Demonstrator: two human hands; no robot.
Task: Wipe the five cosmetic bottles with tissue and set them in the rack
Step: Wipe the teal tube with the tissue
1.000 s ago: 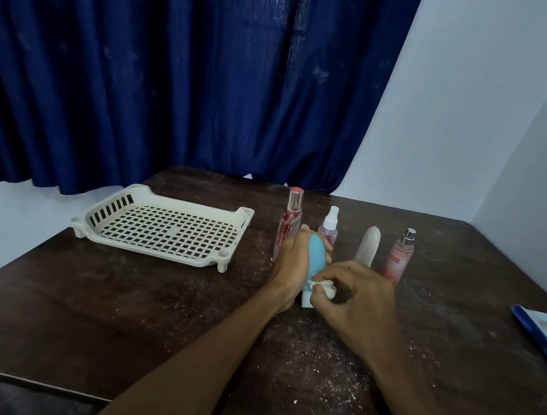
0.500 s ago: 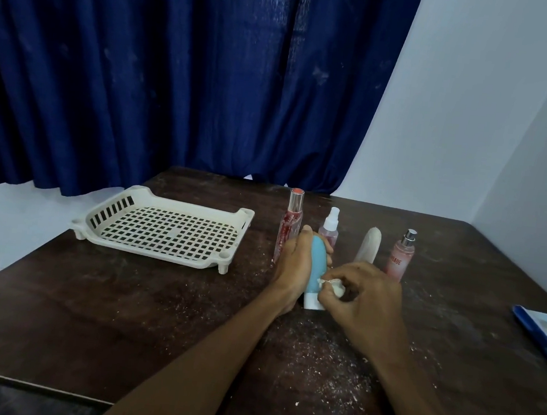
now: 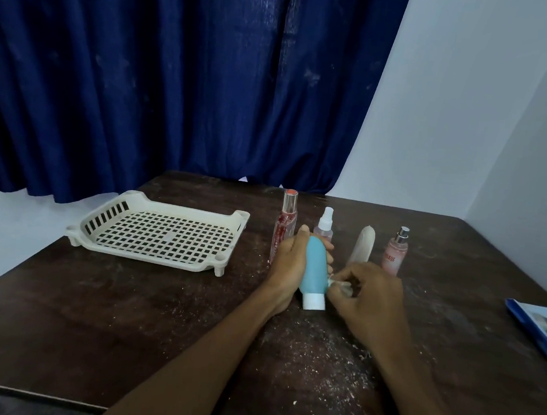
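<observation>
Head view: left hand (image 3: 288, 268) gripping blue bottle (image 3: 315, 267) partly hides red bottle (image 3: 286, 221).

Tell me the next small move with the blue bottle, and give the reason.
Probably drag the tissue up the blue bottle toward its rounded top. The right hand pinches it low on the bottle, just above the white cap, while the left hand grips the bottle cap-down on the table, leaving its front face exposed.

Right hand (image 3: 369, 301) slid tissue (image 3: 336, 283) rightward along blue bottle (image 3: 315, 264); white cap (image 3: 314, 302) exposed.
</observation>
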